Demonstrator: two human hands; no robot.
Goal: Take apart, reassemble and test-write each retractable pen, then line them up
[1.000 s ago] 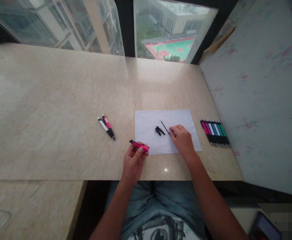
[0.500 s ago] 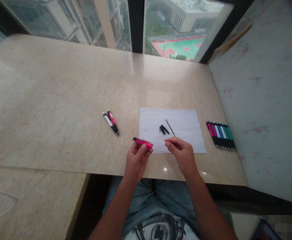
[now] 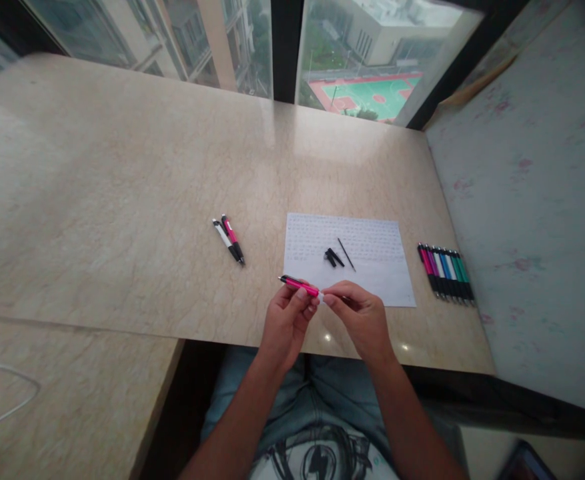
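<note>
At the near-left corner of a handwritten sheet point(image 3: 377, 283), its script illegibly small, the left hand point(image 3: 286, 321) pinches a pink pen barrel point(image 3: 303, 287) lying mostly sideways, black clip end leftward, right end meeting a white piece point(image 3: 321, 297) between the right hand's point(image 3: 363, 316) closed fingertips.

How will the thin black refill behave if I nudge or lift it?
The refill looks slim and straight, so it would likely roll when nudged. Being so thin, it is probably light. Lying flat on the paper, it may be fiddly to pinch.
</note>
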